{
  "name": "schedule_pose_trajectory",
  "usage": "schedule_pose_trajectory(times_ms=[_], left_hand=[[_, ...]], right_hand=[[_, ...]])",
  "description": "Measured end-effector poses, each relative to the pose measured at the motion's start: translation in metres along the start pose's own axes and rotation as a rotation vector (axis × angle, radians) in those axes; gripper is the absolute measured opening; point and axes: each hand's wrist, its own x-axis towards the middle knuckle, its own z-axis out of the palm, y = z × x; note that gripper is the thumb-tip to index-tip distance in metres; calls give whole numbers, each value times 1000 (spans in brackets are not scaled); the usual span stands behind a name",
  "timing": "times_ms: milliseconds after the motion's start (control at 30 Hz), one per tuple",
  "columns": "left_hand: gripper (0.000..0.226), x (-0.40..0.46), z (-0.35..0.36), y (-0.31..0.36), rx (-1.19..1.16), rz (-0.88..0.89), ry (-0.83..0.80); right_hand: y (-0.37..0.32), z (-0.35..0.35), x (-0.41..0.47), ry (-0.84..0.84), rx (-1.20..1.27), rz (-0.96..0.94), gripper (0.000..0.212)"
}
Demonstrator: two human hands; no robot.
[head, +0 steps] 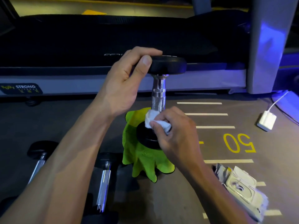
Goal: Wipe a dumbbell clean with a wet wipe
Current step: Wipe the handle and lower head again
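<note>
Dumbbell: black round-headed dumbbell with knurled chrome handle [158, 97], centre of frame, stood on end, long axis vertical, lower head resting on a crumpled lime-green microfibre cloth [142, 160] spread on the grey gym floor [77, 117].
Wipe: crumpled white wet wipe [155, 121], pressed against the foot of the handle where it meets the lower head, just right of centre.
Right hand: right hand [176, 131], fingers curled and pinching the wipe, lying right of and below the handle.
Left hand: left hand [127, 81], fingers and thumb clamped round the rim of the upper head, steadying from the left.
Key relation: bare handle directly above the wipe; judged next travel upward along the vertical axis, right hand nearer.
Count: three dumbbells in all, two more chrome-handled spares [103, 183] lying at lower left; one wipe; one cloth.
Surroundings: open white wet-wipe packet [242, 189] at lower right; white charger block [266, 121] at right; dark treadmill [97, 46] across the top.
</note>
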Motion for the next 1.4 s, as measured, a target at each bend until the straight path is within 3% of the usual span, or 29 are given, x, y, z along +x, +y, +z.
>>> schedule_pose_trajectory(times_ms=[167, 400, 600, 800, 967, 1100, 1200, 1333, 1400], left_hand=[[25, 4, -1, -8, 10, 6, -9], [25, 10, 3, -14, -59, -28, 8], [26, 11, 2, -22, -69, -36, 1], [26, 11, 5, -20, -90, -43, 14], [24, 9, 4, -14, -57, -53, -12], [18, 3, -1, -6, -93, -53, -28], [20, -2, -1, -3, -97, -40, -11], [25, -5, 4, -2, -71, -32, 41], [27, -7, 5, -2, -62, -38, 63]], right_hand=[[-10, -6, 52, 253, 31, -108, 11], [7, 3, 9, 92, 59, -1, 14], [-2, 4, 52, 320, 172, -32, 9], [10, 3, 3, 86, 188, 24, 12], [-2, 1, 44, 243, 224, 31, 10], [12, -8, 21, 188, 221, 88, 10], [30, -23, 8, 177, 59, 127, 12], [25, -19, 0, -46, -105, 91, 9], [15, -16, -5, -60, -136, 71, 6]])
